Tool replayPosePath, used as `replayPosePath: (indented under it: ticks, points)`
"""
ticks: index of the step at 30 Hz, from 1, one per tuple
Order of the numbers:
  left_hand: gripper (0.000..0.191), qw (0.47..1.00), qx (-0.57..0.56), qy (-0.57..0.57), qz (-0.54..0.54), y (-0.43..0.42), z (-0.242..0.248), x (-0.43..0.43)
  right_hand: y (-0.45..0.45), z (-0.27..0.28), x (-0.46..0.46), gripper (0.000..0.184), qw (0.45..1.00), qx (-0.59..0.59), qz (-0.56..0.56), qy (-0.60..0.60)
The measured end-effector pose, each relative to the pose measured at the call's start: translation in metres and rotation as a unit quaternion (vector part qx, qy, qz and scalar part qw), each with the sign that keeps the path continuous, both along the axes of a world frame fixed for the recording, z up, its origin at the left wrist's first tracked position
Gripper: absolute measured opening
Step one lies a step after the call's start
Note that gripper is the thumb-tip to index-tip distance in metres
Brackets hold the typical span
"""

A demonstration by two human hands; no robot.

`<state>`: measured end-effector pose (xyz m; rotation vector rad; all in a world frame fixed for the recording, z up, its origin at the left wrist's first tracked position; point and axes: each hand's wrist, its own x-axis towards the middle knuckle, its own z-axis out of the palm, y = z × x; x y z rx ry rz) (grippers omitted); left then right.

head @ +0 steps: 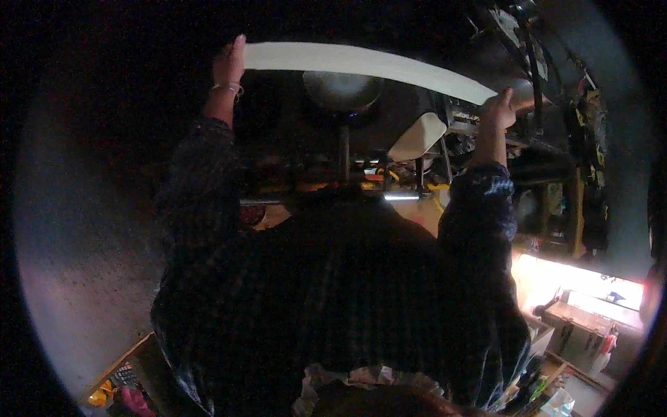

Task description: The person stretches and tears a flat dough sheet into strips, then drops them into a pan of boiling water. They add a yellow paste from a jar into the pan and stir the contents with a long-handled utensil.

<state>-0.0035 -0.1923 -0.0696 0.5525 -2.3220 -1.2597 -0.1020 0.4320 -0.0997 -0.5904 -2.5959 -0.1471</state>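
Observation:
A long pale strip, of a material I cannot tell, spans the space between my hands and curves in the fisheye view. My left hand grips its left end, with a thin bracelet at the wrist. At its right end my right hand is closed, with the thumb up. Behind and just under the strip's middle shows a round metallic thing with a post below it. A pale, tapered flat piece stands tilted between that post and my right forearm.
Dark racks with mixed items lie near my right arm. Cluttered metal parts hang at the upper right. A bright opening and a small wooden table are at the lower right. An open wooden box holds coloured things at the lower left.

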Motion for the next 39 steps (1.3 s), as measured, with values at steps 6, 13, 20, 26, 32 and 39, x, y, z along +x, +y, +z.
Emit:
replayPosePath:
  ticks: [6, 13, 20, 26, 32, 39]
  points:
    - [0.042, 0.949, -0.118, -0.048, -0.287, 0.059, 0.044, -0.006, 0.024, -0.011, 0.056, 0.073, 0.847, -0.464, -0.080, 0.248]
    - [0.042, 0.884, -0.255, -0.045, -0.390, 0.099, 0.063, -0.044, 0.019, 0.008, 0.148, 0.059, 0.731, -0.578, -0.073, 0.355]
    - [0.051, 0.952, 0.201, 0.058, -0.225, 0.160, 0.032, -0.076, -0.008, 0.028, 0.203, 0.048, 0.629, -0.613, -0.049, 0.475]
    - [0.044, 0.968, -0.169, 0.094, -0.158, 0.157, 0.027, -0.098, 0.002, 0.025, 0.220, 0.055, 0.673, -0.562, -0.126, 0.465]
    - [0.042, 0.955, -0.224, 0.074, -0.178, 0.103, 0.034, -0.099, 0.039, -0.011, 0.216, 0.057, 0.788, -0.486, -0.195, 0.323]
    - [0.041, 0.975, -0.168, 0.050, -0.133, 0.060, 0.035, -0.087, 0.057, -0.012, 0.205, 0.068, 0.841, -0.402, -0.183, 0.313]
